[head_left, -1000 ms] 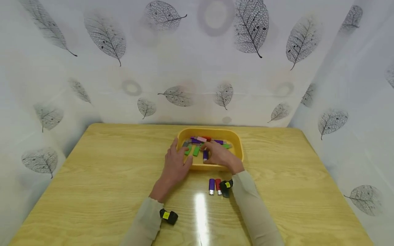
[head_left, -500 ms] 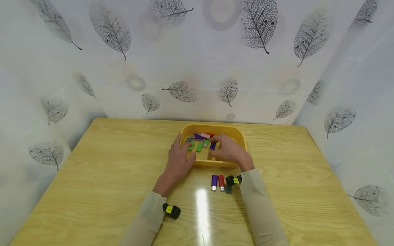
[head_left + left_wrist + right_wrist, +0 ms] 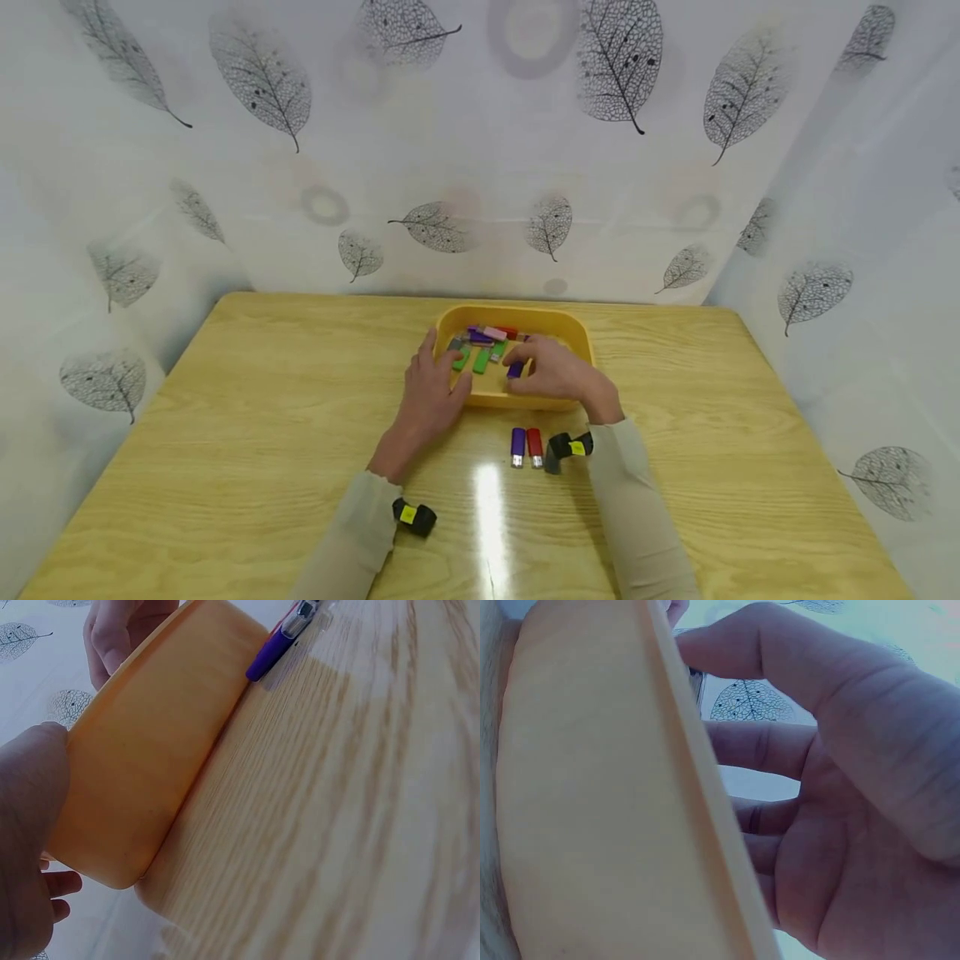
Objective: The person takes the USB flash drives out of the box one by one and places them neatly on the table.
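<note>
My left hand [image 3: 429, 392] grips the left end of a yellow plastic tray [image 3: 517, 402]. Its thumb [image 3: 49, 750] is at the near rim in the left wrist view, with other fingers round the end wall. Inside the tray, my right hand [image 3: 558, 371] pinches a purple USB flash drive [image 3: 515, 369] between thumb and fingertips. The tray's near wall hides most of that drive in the right wrist view. To its left lie green USB drives [image 3: 482, 361], a grey one [image 3: 455, 342], a pink one [image 3: 494, 333] and a red one [image 3: 508, 332].
On the wooden table [image 3: 300, 375] in front of the tray, a purple USB drive [image 3: 518, 447] and a red USB drive [image 3: 534, 447] lie side by side. A dark grey one [image 3: 552, 461] lies partly under the right wrist camera [image 3: 572, 446]. A leaf-print curtain [image 3: 480, 150] hangs behind.
My right hand has shifted a little to the right in the tray with the purple USB drive, which is now tilted. A green drive shows more fully. The left hand stays at the tray's end.
</note>
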Demonstrator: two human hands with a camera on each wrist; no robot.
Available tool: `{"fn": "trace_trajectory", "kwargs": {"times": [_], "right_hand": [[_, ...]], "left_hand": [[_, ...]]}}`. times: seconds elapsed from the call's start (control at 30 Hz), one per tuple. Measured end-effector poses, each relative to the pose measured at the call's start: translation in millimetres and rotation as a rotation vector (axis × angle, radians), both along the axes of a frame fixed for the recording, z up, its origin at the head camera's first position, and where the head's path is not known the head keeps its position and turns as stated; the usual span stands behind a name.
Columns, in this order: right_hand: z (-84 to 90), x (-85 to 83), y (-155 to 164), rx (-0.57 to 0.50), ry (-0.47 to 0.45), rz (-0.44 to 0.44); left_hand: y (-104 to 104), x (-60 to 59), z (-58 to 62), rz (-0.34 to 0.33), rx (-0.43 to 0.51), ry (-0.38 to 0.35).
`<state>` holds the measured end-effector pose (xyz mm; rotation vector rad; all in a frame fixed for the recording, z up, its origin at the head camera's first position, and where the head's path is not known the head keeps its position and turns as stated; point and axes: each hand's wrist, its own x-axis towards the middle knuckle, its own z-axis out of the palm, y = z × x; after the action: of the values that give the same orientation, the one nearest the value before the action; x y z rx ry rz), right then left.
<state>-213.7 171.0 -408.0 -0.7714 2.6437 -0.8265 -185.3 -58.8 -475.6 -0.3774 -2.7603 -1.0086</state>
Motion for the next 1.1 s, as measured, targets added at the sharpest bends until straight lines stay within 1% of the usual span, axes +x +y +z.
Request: {"fn": "trace_trajectory", "kwargs": {"times": [0.3, 0.47, 0.67, 0.8, 0.93, 1.0, 1.1], "right_hand": [[6.2, 8.3, -1.4, 0.016, -0.064, 0.045], [9.3, 12.1, -3.9, 0.014, -0.087, 0.064], [13.5, 16.7, -3.3, 0.009, -0.109, 0.060], [16.7, 20.6, -7.0, 0.020, -0.085, 0.086], [20.6, 25.1, -13.0, 0.064, -0.035, 0.101], [22.9, 27.8, -15.6, 0.093, -0.009, 0.097], [26.0, 32.4, -18.7, 0.131, -0.005, 0.080]], "left_hand": [[1.1, -0.1, -1.6, 0.004, 0.005, 0.007], [1.3, 1.5, 1.0, 0.010, 0.008, -0.011], [1.5, 3.0, 3.1, 0.010, 0.009, -0.033], [0.9, 3.8, 3.4, 0.007, 0.003, -0.031], [0.5, 3.3, 2.6, 0.002, 0.004, -0.020], [0.7, 2.8, 2.1, 0.001, 0.003, -0.015], [1.4, 2.0, 1.0, 0.004, 0.000, -0.016]]}}
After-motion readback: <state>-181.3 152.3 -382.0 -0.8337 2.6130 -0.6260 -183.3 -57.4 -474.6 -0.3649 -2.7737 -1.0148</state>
